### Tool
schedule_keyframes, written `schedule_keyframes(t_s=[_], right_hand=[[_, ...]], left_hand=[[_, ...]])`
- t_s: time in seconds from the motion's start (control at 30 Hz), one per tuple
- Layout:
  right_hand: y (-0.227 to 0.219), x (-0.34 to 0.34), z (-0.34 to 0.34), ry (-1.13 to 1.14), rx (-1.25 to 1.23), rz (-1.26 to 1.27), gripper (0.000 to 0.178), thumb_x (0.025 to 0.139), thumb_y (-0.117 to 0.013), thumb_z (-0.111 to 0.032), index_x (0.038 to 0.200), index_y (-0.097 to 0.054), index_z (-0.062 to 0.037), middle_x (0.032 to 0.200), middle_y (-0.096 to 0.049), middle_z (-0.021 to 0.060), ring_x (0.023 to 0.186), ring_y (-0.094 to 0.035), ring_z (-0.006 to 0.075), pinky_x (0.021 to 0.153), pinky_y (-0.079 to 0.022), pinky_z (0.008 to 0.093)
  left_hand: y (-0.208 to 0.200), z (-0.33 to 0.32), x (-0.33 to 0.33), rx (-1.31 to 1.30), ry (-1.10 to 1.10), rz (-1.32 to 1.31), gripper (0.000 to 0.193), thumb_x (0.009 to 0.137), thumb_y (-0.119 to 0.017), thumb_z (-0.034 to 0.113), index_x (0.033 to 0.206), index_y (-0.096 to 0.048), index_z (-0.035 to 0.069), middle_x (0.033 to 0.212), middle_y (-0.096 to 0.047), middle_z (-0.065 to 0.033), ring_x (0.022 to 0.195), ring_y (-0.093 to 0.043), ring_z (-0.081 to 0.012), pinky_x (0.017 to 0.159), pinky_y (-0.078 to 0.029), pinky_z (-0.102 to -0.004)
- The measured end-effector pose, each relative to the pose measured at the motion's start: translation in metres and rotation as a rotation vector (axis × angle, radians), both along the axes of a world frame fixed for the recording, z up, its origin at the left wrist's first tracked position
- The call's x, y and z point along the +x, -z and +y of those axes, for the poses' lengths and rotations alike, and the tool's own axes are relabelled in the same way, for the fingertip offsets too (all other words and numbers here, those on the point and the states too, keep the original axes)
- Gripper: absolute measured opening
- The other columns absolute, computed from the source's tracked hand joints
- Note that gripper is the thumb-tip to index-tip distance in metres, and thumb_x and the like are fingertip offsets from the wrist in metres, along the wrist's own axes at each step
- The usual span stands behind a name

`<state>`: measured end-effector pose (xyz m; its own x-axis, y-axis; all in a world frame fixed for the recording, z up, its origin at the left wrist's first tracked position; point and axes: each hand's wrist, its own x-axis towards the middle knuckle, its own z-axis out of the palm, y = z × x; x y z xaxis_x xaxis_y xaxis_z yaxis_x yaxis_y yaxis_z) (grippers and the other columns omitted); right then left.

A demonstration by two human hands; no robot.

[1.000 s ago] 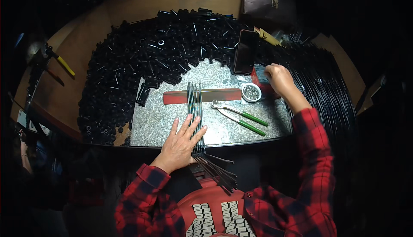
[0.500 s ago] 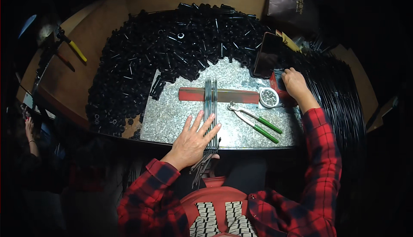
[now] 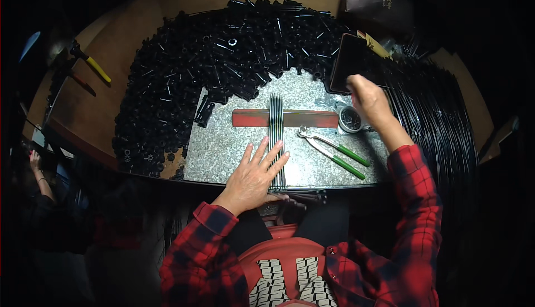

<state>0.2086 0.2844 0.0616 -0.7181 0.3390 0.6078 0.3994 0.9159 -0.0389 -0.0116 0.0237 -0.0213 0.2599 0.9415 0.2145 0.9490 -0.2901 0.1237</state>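
My left hand [image 3: 251, 180] lies with spread fingers on a row of thin dark metal rods [image 3: 276, 118], its thumb low by the table edge. The rods rest across a flat red and brown bar [image 3: 315, 119], their near ends sticking out past the edge. My right hand [image 3: 372, 103] is raised with curled fingers above a small round cup [image 3: 350, 118] of tiny metal pieces. Whatever its fingertips hold is hidden. Between the hands lie end-cutting pincers [image 3: 336, 153] with green handles.
A heap of short black tubular parts [image 3: 223, 53] curves round the far and left sides of the speckled board [image 3: 223, 153]. A dark phone-like slab [image 3: 346, 61] leans at the far right. Long dark rods [image 3: 437, 117] fill the right side. Yellow-handled pliers [image 3: 96, 67] hang left.
My right hand has drawn toward me and left from beside the red box, its fingers curling. My left hand stays spread on the rods, whose near ends have swung right.
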Motion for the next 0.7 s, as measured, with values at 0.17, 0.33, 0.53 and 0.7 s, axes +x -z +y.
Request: schedule_keyframes(t_s=[0.17, 0.33, 0.53, 0.7], right_hand=[[0.026, -0.048, -0.029, -0.138, 0.041, 0.032, 0.03, 0.075, -0.055, 0.007, 0.102, -0.056, -0.0062, 0.084, -0.058, 0.0111, 0.082, -0.06, 0.0301, 0.067, -0.05, 0.0389], [0.051, -0.072, -0.033, -0.136, 0.015, -0.054, 0.041, 0.077, -0.057, 0.002, 0.116, -0.058, -0.0112, 0.088, -0.056, 0.0081, 0.081, -0.059, 0.0268, 0.067, -0.051, 0.0368], [0.057, -0.08, -0.038, -0.008, 0.141, -0.241, 0.035, 0.081, -0.055, -0.011, 0.116, -0.061, -0.0109, 0.089, -0.057, 0.0076, 0.084, -0.061, 0.0223, 0.062, -0.054, 0.0317], [0.056, -0.08, -0.038, 0.038, 0.154, -0.251, 0.036, 0.081, -0.055, -0.011, 0.117, -0.062, -0.0121, 0.088, -0.057, 0.0068, 0.084, -0.061, 0.0211, 0.061, -0.053, 0.0309]], left_hand=[[-0.01, -0.003, 0.003, -0.04, -0.012, -0.047, 0.097, 0.067, -0.07, 0.061, 0.143, -0.036, 0.012, 0.149, -0.032, -0.0135, 0.138, -0.026, -0.0383, 0.11, -0.024, -0.0542], [-0.016, -0.002, 0.002, -0.002, 0.009, -0.015, 0.094, 0.07, -0.066, 0.064, 0.141, -0.04, 0.009, 0.148, -0.035, -0.0124, 0.137, -0.029, -0.0387, 0.109, -0.025, -0.0547], [-0.007, 0.001, 0.003, 0.056, 0.023, -0.023, 0.095, 0.071, -0.062, 0.068, 0.138, -0.042, 0.004, 0.146, -0.037, -0.0137, 0.137, -0.028, -0.0394, 0.111, -0.022, -0.0558], [-0.013, -0.001, 0.003, 0.039, 0.022, -0.007, 0.093, 0.072, -0.061, 0.067, 0.137, -0.043, 0.002, 0.145, -0.039, -0.0146, 0.137, -0.028, -0.0399, 0.11, -0.023, -0.0561]])
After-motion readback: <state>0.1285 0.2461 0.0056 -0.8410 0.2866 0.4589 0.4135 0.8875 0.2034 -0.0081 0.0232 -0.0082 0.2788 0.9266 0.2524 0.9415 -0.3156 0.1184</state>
